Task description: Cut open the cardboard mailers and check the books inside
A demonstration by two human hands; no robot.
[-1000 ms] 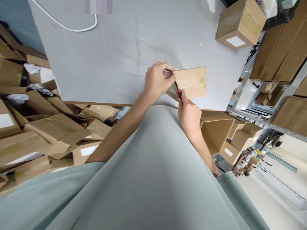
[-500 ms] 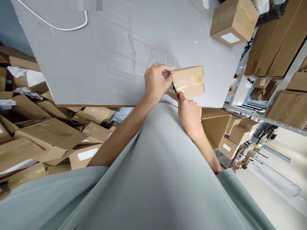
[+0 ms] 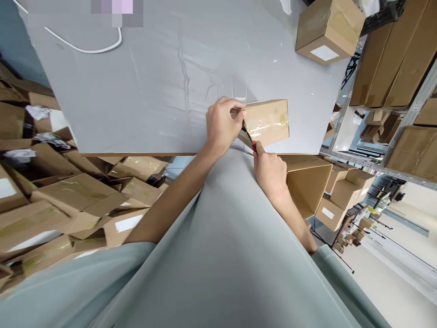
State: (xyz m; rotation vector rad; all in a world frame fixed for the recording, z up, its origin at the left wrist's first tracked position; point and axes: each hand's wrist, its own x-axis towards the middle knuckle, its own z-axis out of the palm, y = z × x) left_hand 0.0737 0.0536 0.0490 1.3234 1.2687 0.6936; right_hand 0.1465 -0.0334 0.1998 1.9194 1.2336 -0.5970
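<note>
A small taped cardboard box [image 3: 268, 119] lies near the front edge of the grey table, clear tape shining along its top. My left hand [image 3: 223, 122] is closed in a pinch at the box's left end, gripping its edge; the fingertips are partly hidden. In my right hand [image 3: 272, 173] is a box cutter [image 3: 253, 145], red and black, held with the forefinger along it. Its dark front part reaches to the left end of the box, close to my left fingertips. Whether the blade is in the tape I cannot tell.
A larger box with a white label [image 3: 329, 34] stands at the table's far right. A white cable [image 3: 99, 51] lies at the far left. Opened cartons [image 3: 78, 193] are heaped left of me. An open carton [image 3: 307, 182] sits below the table's right edge, near shelving [image 3: 362, 157].
The box cutter and my right hand have shifted slightly down, toward me, relative to the box. My left hand keeps its pinch at the box's end. The whole view has moved a little.
</note>
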